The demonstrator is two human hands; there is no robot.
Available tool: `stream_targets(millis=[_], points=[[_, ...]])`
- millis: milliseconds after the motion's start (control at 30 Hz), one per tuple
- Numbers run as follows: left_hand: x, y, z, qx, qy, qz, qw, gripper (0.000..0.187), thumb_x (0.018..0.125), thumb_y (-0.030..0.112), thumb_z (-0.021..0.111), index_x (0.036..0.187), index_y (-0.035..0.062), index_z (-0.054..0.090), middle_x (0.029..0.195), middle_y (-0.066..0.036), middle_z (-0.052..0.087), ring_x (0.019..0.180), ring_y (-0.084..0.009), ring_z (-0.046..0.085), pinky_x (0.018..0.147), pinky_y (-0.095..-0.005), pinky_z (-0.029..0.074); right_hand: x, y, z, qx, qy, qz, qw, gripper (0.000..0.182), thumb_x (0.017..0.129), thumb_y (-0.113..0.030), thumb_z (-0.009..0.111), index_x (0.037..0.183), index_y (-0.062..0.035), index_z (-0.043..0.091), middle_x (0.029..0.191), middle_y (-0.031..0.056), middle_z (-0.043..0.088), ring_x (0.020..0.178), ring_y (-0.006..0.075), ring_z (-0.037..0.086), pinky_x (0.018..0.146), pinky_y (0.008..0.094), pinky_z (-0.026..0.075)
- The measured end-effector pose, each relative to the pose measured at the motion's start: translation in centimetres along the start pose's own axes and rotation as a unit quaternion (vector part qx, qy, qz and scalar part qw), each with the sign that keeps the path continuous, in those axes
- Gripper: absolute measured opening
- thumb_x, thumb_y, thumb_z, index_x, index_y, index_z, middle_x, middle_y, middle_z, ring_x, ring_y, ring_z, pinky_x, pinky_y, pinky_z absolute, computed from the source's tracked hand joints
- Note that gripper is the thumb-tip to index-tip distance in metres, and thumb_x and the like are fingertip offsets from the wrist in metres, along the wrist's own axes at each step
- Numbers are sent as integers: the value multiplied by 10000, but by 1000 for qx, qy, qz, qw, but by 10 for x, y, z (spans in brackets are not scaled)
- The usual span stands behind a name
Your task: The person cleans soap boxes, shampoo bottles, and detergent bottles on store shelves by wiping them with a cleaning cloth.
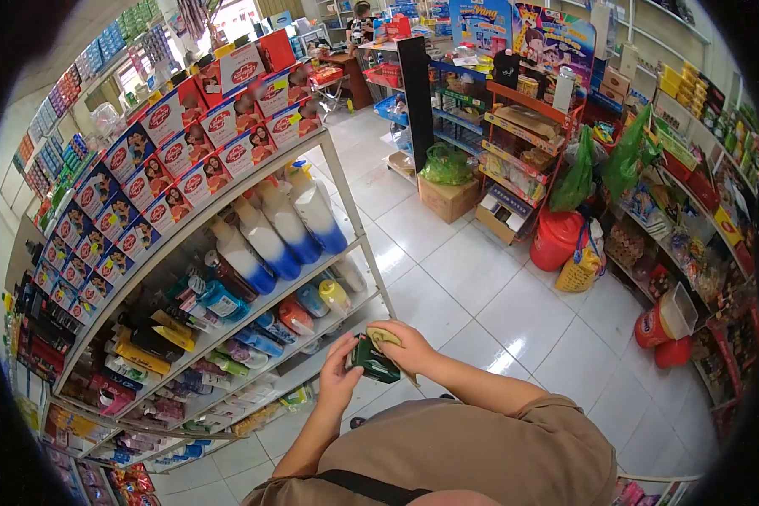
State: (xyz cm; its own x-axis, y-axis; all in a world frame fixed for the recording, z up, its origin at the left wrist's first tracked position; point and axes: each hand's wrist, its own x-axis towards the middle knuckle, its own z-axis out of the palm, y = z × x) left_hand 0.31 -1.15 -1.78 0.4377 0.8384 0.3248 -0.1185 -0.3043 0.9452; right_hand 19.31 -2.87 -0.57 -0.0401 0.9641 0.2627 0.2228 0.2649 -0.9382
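Low in the middle of the head view, my left hand (339,371) has its fingers wrapped round a small dark green box (374,361). My right hand (409,347) is closed on a yellowish cloth (384,337), which lies against the top of the box and hangs down a little on the right. Both hands are in front of my body, just right of a shelf unit (378,278) stocked with bottles. What is printed on the box is too small to read.
Stacked soap boxes (177,156) top the shelf unit, above white and blue spray bottles (282,228). Across the tiled floor (481,287) stand a cardboard box (447,198), an orange rack (523,143) and a red bucket (557,239). Another person (360,25) is far back.
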Motion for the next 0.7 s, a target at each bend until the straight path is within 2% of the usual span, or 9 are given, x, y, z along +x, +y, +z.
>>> stream_targets(millis=[33,100,200,233,333,433,567,700], points=[[-2,-1,4,-87,44,-52,994,574,690,-84,593,1232,10,429,1273,-138,389,1159,-205,413,912,-306,401,-1,-2,3,-1,21,4,1000,407,757,-53,538,1164,-63,527,1077,152,547,1004,273,521,880,336,403],[-4,-2,20,-256,131,-152,946,550,703,-64,598,1225,10,440,1232,-126,451,1112,-199,462,932,-321,379,-3,-10,7,-7,46,1,999,395,761,-48,535,1156,-55,526,1068,150,550,1002,276,521,879,339,403],[-7,12,42,-214,147,-138,956,513,758,-81,576,1237,40,439,1191,-102,475,1045,-150,493,869,-276,423,-4,-19,6,-16,57,-21,998,373,770,-44,531,1143,-47,528,1059,147,552,1004,278,520,878,341,403],[-7,15,45,-203,145,-133,959,477,772,-53,594,1220,25,449,1126,-79,523,986,-145,521,864,-273,423,-3,-19,5,-12,56,-30,998,369,772,-44,531,1141,-45,527,1061,146,551,1004,278,520,876,340,403],[-7,10,38,-193,103,-144,965,473,759,-70,597,1203,9,452,1123,-88,524,995,-148,515,872,-274,417,2,-14,1,32,36,-14,999,364,773,-46,537,1136,-45,530,1060,139,550,1002,272,518,873,338,402],[-6,6,27,-200,125,-136,962,469,748,-104,573,1191,-2,457,1122,-92,527,1001,-157,517,883,-277,408,1,-12,1,50,26,-8,998,356,781,-65,541,1137,-48,530,1054,144,550,995,286,527,862,340,408],[7,23,21,-264,222,-99,933,448,738,-122,536,1163,5,476,1107,-95,536,1014,-168,520,887,-272,401,-1,-12,0,2,1,-27,1000,357,785,-75,542,1141,-48,527,1056,140,552,994,286,529,862,335,407],[3,17,18,-225,168,-104,954,435,735,-108,555,1149,6,493,1098,-92,542,1009,-166,520,881,-277,403,-3,-14,-2,18,-7,-30,999,355,786,-71,536,1141,-48,528,1051,132,553,991,275,526,860,332,404]])
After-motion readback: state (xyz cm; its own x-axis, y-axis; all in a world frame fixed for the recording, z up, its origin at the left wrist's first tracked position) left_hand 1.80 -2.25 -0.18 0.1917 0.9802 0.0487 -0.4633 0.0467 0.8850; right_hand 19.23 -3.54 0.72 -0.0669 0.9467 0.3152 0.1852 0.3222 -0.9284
